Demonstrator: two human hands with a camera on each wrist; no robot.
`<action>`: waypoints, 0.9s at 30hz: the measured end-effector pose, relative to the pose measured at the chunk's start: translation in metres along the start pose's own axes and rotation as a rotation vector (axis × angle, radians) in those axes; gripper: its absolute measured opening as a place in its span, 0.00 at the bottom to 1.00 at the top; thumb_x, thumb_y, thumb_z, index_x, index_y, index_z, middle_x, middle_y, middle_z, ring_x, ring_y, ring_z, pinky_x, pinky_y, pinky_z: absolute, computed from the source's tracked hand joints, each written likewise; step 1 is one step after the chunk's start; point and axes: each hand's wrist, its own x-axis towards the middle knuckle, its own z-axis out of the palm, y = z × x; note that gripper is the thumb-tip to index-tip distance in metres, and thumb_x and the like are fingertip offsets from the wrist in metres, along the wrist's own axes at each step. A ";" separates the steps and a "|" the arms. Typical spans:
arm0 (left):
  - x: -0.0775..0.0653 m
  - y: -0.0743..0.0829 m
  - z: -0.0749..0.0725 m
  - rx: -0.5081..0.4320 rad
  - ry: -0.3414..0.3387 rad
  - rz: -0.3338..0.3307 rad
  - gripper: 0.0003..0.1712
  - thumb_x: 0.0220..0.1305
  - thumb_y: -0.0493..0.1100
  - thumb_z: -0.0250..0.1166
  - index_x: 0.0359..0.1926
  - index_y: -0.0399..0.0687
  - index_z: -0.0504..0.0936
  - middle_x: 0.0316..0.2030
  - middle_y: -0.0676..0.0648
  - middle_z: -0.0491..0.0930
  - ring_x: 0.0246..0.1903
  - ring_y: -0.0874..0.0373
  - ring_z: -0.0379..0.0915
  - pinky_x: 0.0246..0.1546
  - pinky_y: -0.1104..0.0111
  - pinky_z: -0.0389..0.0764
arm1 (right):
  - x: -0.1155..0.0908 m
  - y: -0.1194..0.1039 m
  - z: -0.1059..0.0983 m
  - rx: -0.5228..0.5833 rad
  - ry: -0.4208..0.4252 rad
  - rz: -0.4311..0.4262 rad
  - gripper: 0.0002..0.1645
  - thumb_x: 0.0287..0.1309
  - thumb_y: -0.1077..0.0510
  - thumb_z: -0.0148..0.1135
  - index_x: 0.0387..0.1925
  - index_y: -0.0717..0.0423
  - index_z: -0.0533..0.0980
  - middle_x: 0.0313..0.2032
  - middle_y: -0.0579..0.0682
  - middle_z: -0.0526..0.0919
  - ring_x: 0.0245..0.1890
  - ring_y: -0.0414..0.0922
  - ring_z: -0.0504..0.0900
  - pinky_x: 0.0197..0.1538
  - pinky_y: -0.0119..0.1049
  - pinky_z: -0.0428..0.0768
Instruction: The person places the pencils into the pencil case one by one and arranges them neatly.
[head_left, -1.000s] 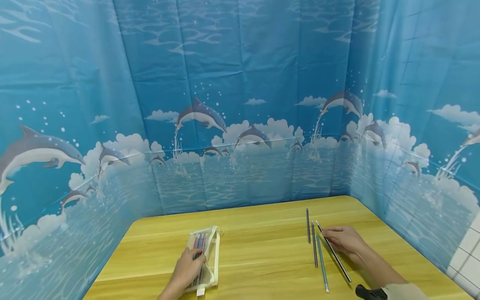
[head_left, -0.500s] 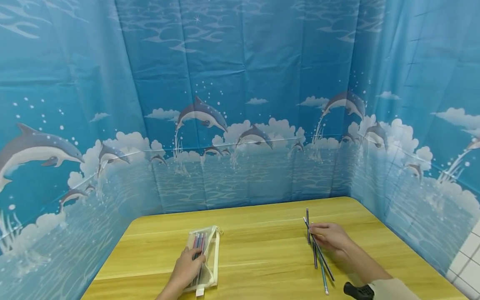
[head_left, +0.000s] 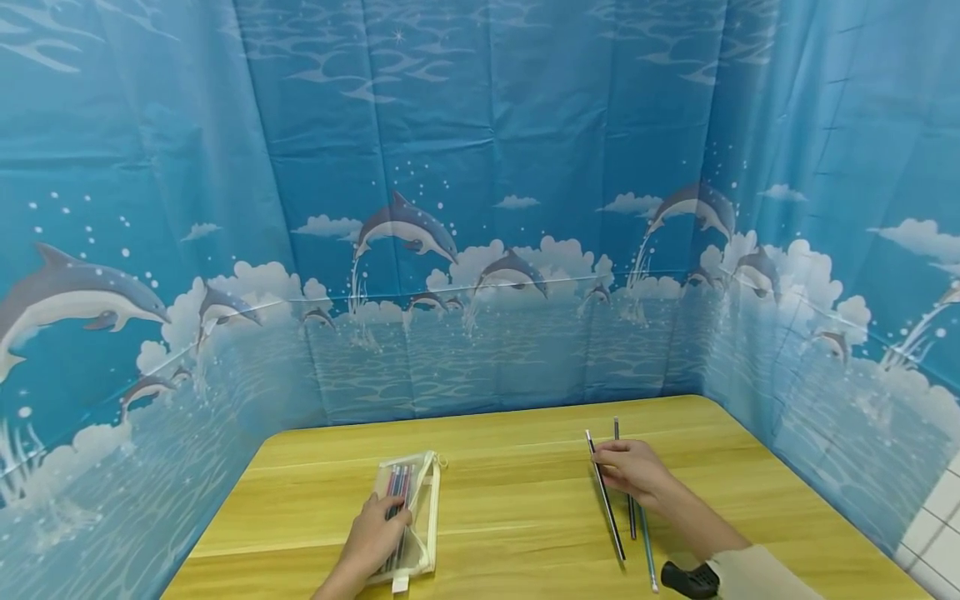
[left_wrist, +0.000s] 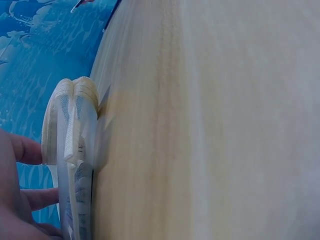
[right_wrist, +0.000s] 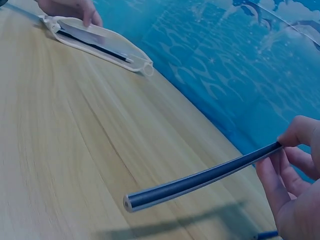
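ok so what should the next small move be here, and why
I'd probably carry the dark striped pencil left toward the mouth of the zip pouch. The right hand pinches that pencil off the table, the pouch gapes open in the right wrist view with other pencils inside, and the left hand is on it, apparently steadying it.

On my feed I see a screened-off corner, room type unclear: dolphin-print curtains (head_left: 525, 125) fill the upper frame, a wood-grain table (head_left: 510, 500) below, white tiles (head_left: 939, 504) lower right.
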 end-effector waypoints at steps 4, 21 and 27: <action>0.001 0.000 -0.001 0.001 0.006 -0.001 0.30 0.62 0.48 0.62 0.63 0.37 0.81 0.71 0.16 0.53 0.67 0.14 0.51 0.61 0.25 0.56 | 0.003 -0.002 0.016 0.030 -0.005 -0.010 0.20 0.70 0.66 0.61 0.58 0.76 0.74 0.46 0.60 0.81 0.41 0.49 0.86 0.41 0.37 0.86; 0.001 0.002 -0.001 0.003 -0.001 0.002 0.31 0.62 0.48 0.62 0.64 0.37 0.80 0.72 0.17 0.53 0.68 0.15 0.49 0.62 0.24 0.54 | 0.012 -0.004 0.080 0.038 -0.026 -0.008 0.17 0.68 0.68 0.62 0.55 0.75 0.76 0.45 0.63 0.81 0.39 0.51 0.85 0.41 0.40 0.87; -0.001 0.001 0.000 0.009 0.003 0.005 0.32 0.61 0.48 0.62 0.63 0.36 0.80 0.71 0.16 0.53 0.67 0.15 0.50 0.62 0.26 0.56 | 0.014 0.004 0.108 0.029 -0.063 -0.030 0.17 0.68 0.69 0.61 0.55 0.76 0.75 0.47 0.65 0.81 0.40 0.51 0.85 0.41 0.39 0.87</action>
